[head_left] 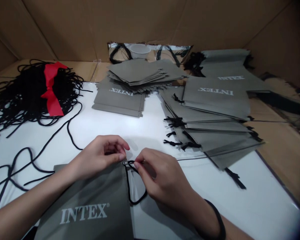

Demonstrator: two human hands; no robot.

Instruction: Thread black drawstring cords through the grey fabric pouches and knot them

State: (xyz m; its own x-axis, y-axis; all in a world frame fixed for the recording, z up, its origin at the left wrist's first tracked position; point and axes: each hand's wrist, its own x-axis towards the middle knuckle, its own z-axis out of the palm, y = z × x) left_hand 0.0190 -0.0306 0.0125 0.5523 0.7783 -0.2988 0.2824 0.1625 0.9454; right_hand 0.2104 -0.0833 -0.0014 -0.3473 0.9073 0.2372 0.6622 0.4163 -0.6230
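Note:
A grey bag (90, 203) printed INTEX lies flat on the white table (150, 130) in front of me. My left hand (100, 155) pinches the bag's top corner with curled fingers. My right hand (160, 176) pinches a black cord (130, 186) at that same corner, beside a small metal threading tool (127, 162). The cord hangs in a loop below my right fingers, over the bag's right edge. A black band sits on my right wrist.
A tangled pile of black cords (27, 93) with a red ribbon (51, 88) lies at the far left. Stacks of grey INTEX bags (130, 86) sit at the back centre, and corded bags (215, 113) fan out at right. Cardboard walls surround the table.

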